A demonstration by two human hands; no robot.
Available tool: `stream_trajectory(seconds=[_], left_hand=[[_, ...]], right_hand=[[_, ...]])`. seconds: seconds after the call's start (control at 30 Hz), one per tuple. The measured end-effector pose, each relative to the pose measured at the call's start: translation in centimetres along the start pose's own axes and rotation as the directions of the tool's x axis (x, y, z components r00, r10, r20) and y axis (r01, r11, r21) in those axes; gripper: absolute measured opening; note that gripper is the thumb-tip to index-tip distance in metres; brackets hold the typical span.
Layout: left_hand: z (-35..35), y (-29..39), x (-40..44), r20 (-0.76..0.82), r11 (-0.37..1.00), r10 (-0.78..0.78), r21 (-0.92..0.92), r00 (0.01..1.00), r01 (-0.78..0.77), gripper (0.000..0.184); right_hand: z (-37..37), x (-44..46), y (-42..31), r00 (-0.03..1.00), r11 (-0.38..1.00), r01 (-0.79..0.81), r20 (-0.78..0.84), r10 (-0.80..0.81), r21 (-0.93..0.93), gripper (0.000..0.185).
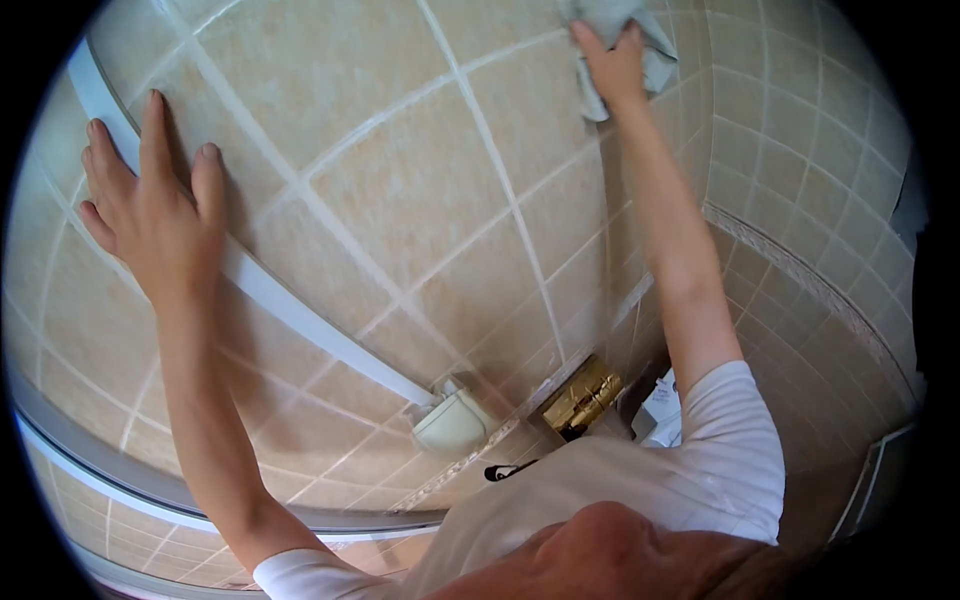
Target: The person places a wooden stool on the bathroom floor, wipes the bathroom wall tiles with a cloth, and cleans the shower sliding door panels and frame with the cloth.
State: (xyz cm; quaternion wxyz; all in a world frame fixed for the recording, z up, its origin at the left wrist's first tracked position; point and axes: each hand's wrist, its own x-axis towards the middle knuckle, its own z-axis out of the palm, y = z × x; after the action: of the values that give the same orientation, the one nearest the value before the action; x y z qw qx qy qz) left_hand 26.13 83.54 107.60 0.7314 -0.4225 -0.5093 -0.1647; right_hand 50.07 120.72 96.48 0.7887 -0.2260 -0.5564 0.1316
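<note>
On a beige tiled wall [400,180], the right hand [615,75] grips a crumpled pale-grey cloth [657,52] near the corner [709,120], apparently wiping; the left hand [165,215] spreads, empty, across a long white strip [300,310]. The next stroke likely needs even pressure.

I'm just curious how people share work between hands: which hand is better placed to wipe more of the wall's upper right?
The right, I'd judge: the right hand already has the cloth up there. The left hand holds no cloth and lies spread over the white strip.
</note>
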Motion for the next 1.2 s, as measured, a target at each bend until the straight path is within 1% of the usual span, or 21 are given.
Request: stream_trajectory(seconds=[0.1,0.17,0.23,0.3,0.37,0.47,0.53,0.6,0.63,0.67,0.7,0.73,0.77,0.83,0.87,0.93,0.97,1.03,1.1,1.17,1.2], left_hand=[[0.4,-0.5,-0.1,-0.025,1.000,0.022,-0.013,0.999,-0.022,0.055],[0.4,-0.4,-0.1,-0.035,0.999,0.030,-0.016,0.999,-0.031,0.055],[0.4,-0.4,-0.2,-0.064,0.999,0.034,-0.041,0.997,-0.036,0.054],[0.5,-0.6,-0.3,-0.061,0.998,0.038,-0.049,0.997,-0.041,0.053],[0.5,-0.9,-0.5,-0.065,0.997,0.042,-0.058,0.997,-0.046,0.052],[0.5,-1.2,-0.8,-0.053,0.997,0.057,-0.059,0.997,-0.060,0.051],[0.5,-1.4,-0.6,-0.051,0.995,0.079,-0.052,0.996,-0.081,0.050],[0.4,-1.4,-0.7,-0.053,0.994,0.083,-0.068,0.995,-0.086,0.050],[0.4,-1.3,-0.7,-0.052,0.993,0.080,-0.079,0.995,-0.084,0.050],[0.6,-1.0,-0.9,-0.071,0.994,0.059,-0.090,0.996,-0.065,0.050],[0.5,-1.0,-0.9,-0.043,0.996,0.052,-0.064,0.998,-0.054,0.051],[0.3,-0.9,-0.8,-0.019,0.998,0.045,-0.036,0.999,-0.046,0.051],[0.1,-0.8,-0.8,-0.043,0.999,0.031,-0.042,0.999,-0.032,0.051],[-0.3,-0.3,-0.7,0.050,0.999,-0.006,0.032,0.999,0.005,0.053],[-0.5,-0.2,-0.6,0.018,0.999,-0.024,0.024,1.000,0.023,0.053],[-0.9,0.1,-0.5,0.076,0.998,-0.030,0.054,0.997,0.026,0.054],[-1.0,0.1,-0.5,0.060,0.998,-0.039,0.050,0.997,0.036,0.054],[-1.1,0.3,-0.6,0.072,0.999,-0.035,0.029,0.997,0.033,0.055],[-1.0,0.2,-0.6,0.070,0.999,-0.033,0.031,0.997,0.031,0.055],[-0.9,0.0,-0.6,0.072,0.999,-0.033,0.034,0.997,0.031,0.055],[-1.0,-0.1,-0.6,0.070,1.000,-0.016,0.027,0.997,0.015,0.056]], right_hand=[[3.0,-6.7,-6.5,0.976,0.965,0.214,0.060,-0.207,-0.153,0.073],[4.1,-11.6,-9.5,0.964,0.872,0.262,0.160,-0.214,-0.413,0.072],[3.4,-14.3,-10.8,0.883,0.855,0.464,0.194,-0.427,-0.229,0.084],[3.7,-19.1,-12.9,0.797,0.825,0.564,0.291,-0.529,-0.043,0.083],[3.1,-24.1,-15.2,0.712,0.859,0.502,0.516,-0.476,0.101,0.075],[3.4,-29.3,-16.3,0.696,0.832,0.522,0.471,-0.543,0.188,0.065],[2.6,-28.9,-15.0,0.647,0.839,0.406,0.535,-0.543,0.362,0.057],[1.3,-26.8,-12.4,0.650,0.811,0.517,0.491,-0.580,0.274,0.061],[0.4,-25.6,-11.1,0.850,0.941,0.308,0.403,-0.339,0.142,0.065],[-0.3,-23.7,-9.1,0.944,0.988,0.110,0.300,-0.139,0.111,0.069],[-0.9,-21.9,-7.2,0.981,0.986,-0.095,0.180,0.070,0.134,0.074],[-1.1,-21.0,-4.8,0.968,0.936,-0.247,0.104,0.228,0.252,0.080],[-1.6,-21.2,-3.0,0.975,0.943,-0.221,0.091,0.204,0.248,0.080],[-2.5,-20.8,0.0,0.973,0.973,-0.228,-0.048,0.227,-0.018,0.085],[-2.6,-21.8,-1.0,0.974,0.974,-0.226,-0.005,0.226,0.010,0.087],[-1.4,-27.1,-2.3,0.965,0.967,-0.253,0.088,0.249,0.042,0.095],[-1.3,-29.7,-2.4,0.967,0.989,-0.061,0.239,0.092,-0.134,0.094],[-0.6,-29.9,-4.5,0.882,0.946,0.218,0.464,-0.085,-0.241,0.084],[0.2,-26.9,-9.0,0.843,0.939,0.280,0.520,-0.140,-0.200,0.075],[1.7,-22.4,-10.5,0.774,0.844,0.508,0.340,-0.535,0.171,0.057],[2.3,-20.2,-10.8,0.742,0.826,0.549,0.377,-0.554,0.131,0.056]])
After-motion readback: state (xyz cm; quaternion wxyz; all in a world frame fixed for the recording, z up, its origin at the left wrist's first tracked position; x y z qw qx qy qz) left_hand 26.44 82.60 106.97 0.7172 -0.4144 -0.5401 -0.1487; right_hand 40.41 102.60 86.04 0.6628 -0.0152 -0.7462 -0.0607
